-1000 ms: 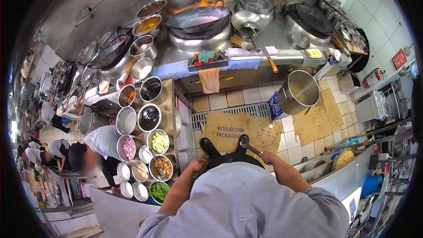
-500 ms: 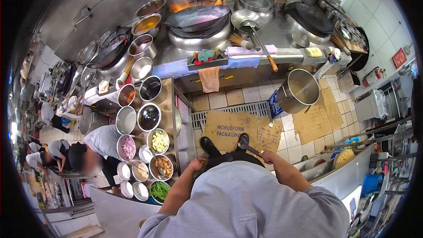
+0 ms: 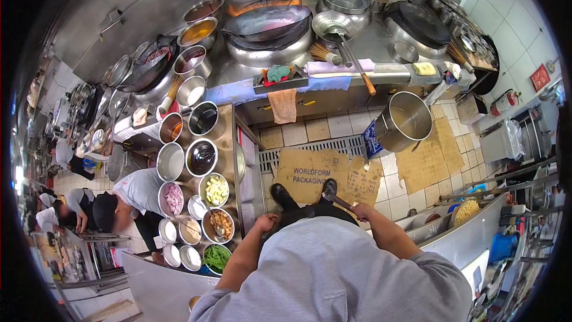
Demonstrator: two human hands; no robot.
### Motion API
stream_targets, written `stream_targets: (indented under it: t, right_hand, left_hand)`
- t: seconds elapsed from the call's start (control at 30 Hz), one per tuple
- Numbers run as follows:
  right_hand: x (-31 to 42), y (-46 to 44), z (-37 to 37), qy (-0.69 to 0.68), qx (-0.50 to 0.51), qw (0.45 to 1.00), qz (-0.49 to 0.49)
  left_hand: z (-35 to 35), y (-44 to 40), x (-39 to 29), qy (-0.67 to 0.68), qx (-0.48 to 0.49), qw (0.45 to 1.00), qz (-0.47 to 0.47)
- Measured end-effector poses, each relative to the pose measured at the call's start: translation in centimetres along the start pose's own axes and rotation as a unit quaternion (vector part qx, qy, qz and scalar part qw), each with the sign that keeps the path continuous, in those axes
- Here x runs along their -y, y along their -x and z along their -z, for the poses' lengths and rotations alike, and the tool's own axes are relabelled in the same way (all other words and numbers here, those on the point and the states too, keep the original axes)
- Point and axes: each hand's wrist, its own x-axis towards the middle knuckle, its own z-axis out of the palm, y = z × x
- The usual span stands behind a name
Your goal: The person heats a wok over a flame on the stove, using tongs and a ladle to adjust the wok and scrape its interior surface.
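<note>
My right hand [image 3: 361, 211] is closed around a dark metal tool [image 3: 339, 201] with a flat, narrow shape, pointing forward over my right shoe; its exact kind is unclear. My left hand [image 3: 266, 222] hangs beside my left hip with the fingers curled in, and anything inside them is hidden. Nearest to that hand, on the counter at my left, are a bowl of browned chunks [image 3: 218, 226] with a spoon in it and a bowl of green vegetables [image 3: 215, 258]. Ahead, a smoking wok [image 3: 268, 25] sits on a burner, with flames [image 3: 247, 8] behind it.
A tall steel pot [image 3: 405, 120] stands front right beside flattened cardboard [image 3: 313, 170] on the tiled floor. A ladle [image 3: 357, 65] rests in a strainer [image 3: 334, 25] on the stove. A bowl of chopped onion [image 3: 171, 199] and dark sauce [image 3: 202, 158] stand left. Another person [image 3: 137, 194] bends beyond.
The flames behind the wok have changed shape. The person at the left has shifted slightly. My hands have hardly moved.
</note>
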Motion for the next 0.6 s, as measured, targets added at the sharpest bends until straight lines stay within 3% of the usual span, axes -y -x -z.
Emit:
stream_targets:
  t: [0.6]
  right_hand:
    - [0.1,0.3,0.1,-0.007,-0.017,1.000,-0.007]
  left_hand:
    - [-0.4,-0.3,0.2,0.005,-0.003,1.000,0.010]
